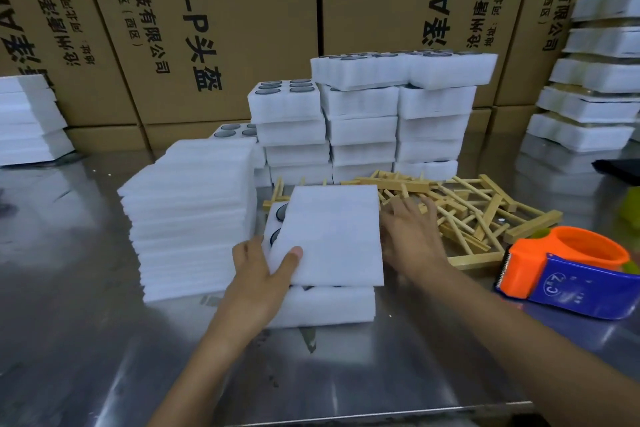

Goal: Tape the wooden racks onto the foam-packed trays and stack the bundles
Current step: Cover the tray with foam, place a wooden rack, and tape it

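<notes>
A white foam tray (332, 305) lies on the steel table in front of me, with round dark pieces showing in its left holes. A flat white foam sheet (332, 236) lies tilted over the tray. My left hand (263, 267) holds the sheet's near left corner, thumb on top. Beside the sheet's right edge my right hand (412, 236) is spread flat, with its fingers over a heap of wooden racks (478, 215). An orange and blue tape dispenser (575, 274) sits at the right.
A tall stack of foam sheets (190, 218) stands at my left. Stacked foam-packed trays (363, 121) fill the table's middle, with more bundles (595, 73) at the far right and foam (27, 121) at the far left. Cardboard cartons (214, 28) wall the back.
</notes>
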The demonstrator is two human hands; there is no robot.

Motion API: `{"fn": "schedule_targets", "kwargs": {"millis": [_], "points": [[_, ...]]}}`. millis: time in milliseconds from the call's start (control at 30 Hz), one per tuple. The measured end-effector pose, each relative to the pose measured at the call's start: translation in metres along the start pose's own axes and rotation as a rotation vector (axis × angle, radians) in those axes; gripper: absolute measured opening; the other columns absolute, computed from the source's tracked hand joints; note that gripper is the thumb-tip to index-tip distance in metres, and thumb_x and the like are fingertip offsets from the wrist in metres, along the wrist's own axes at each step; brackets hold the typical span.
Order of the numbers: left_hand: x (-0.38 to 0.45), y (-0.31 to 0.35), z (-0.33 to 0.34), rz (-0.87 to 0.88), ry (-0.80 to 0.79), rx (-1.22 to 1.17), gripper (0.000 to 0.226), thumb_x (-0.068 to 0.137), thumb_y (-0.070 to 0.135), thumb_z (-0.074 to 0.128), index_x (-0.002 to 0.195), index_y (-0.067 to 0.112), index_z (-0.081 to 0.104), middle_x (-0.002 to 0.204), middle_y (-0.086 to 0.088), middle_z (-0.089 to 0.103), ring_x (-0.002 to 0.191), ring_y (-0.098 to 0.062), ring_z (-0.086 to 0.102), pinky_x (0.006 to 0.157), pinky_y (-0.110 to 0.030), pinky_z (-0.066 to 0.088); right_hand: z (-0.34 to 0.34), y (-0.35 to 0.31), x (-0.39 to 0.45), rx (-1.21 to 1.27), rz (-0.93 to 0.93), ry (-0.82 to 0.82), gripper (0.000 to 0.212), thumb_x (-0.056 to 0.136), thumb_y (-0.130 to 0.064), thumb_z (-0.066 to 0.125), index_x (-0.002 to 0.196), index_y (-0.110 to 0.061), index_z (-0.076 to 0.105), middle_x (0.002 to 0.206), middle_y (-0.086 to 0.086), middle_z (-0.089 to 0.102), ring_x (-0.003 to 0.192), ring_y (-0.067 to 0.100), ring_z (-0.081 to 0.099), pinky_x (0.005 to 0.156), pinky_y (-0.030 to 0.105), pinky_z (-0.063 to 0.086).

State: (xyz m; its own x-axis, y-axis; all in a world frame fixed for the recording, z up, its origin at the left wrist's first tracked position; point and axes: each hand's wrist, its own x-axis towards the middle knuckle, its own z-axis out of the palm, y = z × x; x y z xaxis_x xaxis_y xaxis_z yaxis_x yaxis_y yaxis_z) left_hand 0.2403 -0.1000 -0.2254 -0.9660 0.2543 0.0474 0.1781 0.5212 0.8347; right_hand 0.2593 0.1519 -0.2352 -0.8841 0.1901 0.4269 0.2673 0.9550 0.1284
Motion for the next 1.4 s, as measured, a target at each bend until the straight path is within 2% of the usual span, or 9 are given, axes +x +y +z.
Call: {"fn": "schedule_targets", "kwargs": {"millis": [133,333,567,700,867,1000,1200,1300,1400], "points": [[0.000,-0.001,-0.001,-0.077,-0.045,-0.168,0.069,0.088,0.056,0.061,0.147,0.034,0.034,0.138,0.015,0.049,0.123,-0.015,0.051,0.099,-0.034,0.041,-0.019,0.024,0.005,-0.150,-0.052,-0.020,0.043,0.077,-0.026,0.065,0.120,-0.030,0.062,0.122,0.000,0.050,0.124,0.023,0.041,0.117,0.055,0.005],[-0.005,-0.001,-0.004,-0.064,-0.069,-0.316,0.009,0.093,0.036,0.063,0.101,0.040,0.066,0.103,0.016,0.071,0.100,-0.008,0.066,0.080,-0.026,0.050,-0.054,0.065,0.005,-0.186,0.046,0.202,0.040,0.073,-0.012,0.068,0.111,-0.025,0.065,0.103,0.004,0.050,0.105,0.027,0.050,0.107,0.052,0.020],[-0.022,0.002,0.015,-0.141,-0.067,-0.599,0.055,0.097,0.019,0.061,0.149,0.023,0.043,0.145,0.009,0.049,0.132,-0.015,0.050,0.116,-0.040,0.035,-0.103,0.048,0.008,0.572,0.211,0.215,0.012,0.085,-0.030,0.069,0.096,-0.026,0.065,0.088,-0.003,0.060,0.079,0.019,0.059,0.073,0.038,0.048],[-0.035,0.005,0.035,-0.138,0.029,-0.658,0.056,0.098,0.021,0.059,0.149,0.033,0.041,0.143,0.016,0.047,0.133,-0.012,0.047,0.118,-0.039,0.032,-0.116,-0.005,0.000,0.729,0.212,0.104,0.016,0.077,-0.032,0.073,0.092,-0.031,0.068,0.071,-0.010,0.063,0.067,0.009,0.061,0.055,0.022,0.042],[-0.043,0.010,0.041,-0.085,0.106,-0.562,0.054,0.102,0.020,0.049,0.151,0.038,0.034,0.142,0.026,0.038,0.134,0.000,0.037,0.120,-0.031,0.025,-0.095,-0.064,-0.014,0.624,0.104,-0.102,0.053,0.078,-0.030,0.067,0.129,-0.024,0.057,0.089,-0.002,0.070,0.098,0.021,0.064,0.077,0.027,0.048],[-0.048,0.012,0.041,-0.033,0.095,-0.472,0.053,0.104,0.021,0.043,0.150,0.042,0.032,0.140,0.030,0.033,0.129,0.007,0.031,0.110,-0.019,0.023,-0.086,-0.081,-0.018,0.699,0.119,-0.072,0.041,0.086,-0.042,0.059,0.124,-0.026,0.058,0.087,-0.004,0.070,0.097,0.021,0.062,0.081,0.034,0.050],[-0.017,0.008,0.016,-0.084,-0.003,-0.630,0.062,0.089,0.051,0.055,0.148,0.039,0.039,0.153,0.014,0.041,0.139,-0.011,0.041,0.118,-0.045,0.029,-0.076,-0.034,-0.025,0.901,0.372,0.143,0.030,0.094,-0.041,0.055,0.119,-0.025,0.061,0.109,-0.012,0.055,0.102,0.014,0.057,0.085,0.036,0.049],[-0.002,0.016,0.015,-0.113,-0.168,-0.710,0.080,0.073,0.066,0.066,0.143,0.032,0.048,0.145,0.006,0.054,0.133,-0.018,0.051,0.113,-0.050,0.037,-0.067,-0.020,-0.041,1.232,0.620,-0.071,0.040,0.098,-0.045,0.046,0.124,-0.018,0.058,0.111,-0.002,0.060,0.094,0.006,0.062,0.079,0.034,0.047],[0.003,0.024,0.026,-0.081,-0.274,-0.717,0.052,0.080,0.057,0.070,0.128,0.040,0.061,0.124,0.011,0.069,0.117,-0.018,0.065,0.105,-0.048,0.047,-0.053,-0.023,-0.054,1.403,0.731,-0.329,0.045,0.094,-0.063,0.041,0.112,-0.031,0.067,0.113,-0.007,0.067,0.101,0.011,0.064,0.087,0.034,0.049]]}}
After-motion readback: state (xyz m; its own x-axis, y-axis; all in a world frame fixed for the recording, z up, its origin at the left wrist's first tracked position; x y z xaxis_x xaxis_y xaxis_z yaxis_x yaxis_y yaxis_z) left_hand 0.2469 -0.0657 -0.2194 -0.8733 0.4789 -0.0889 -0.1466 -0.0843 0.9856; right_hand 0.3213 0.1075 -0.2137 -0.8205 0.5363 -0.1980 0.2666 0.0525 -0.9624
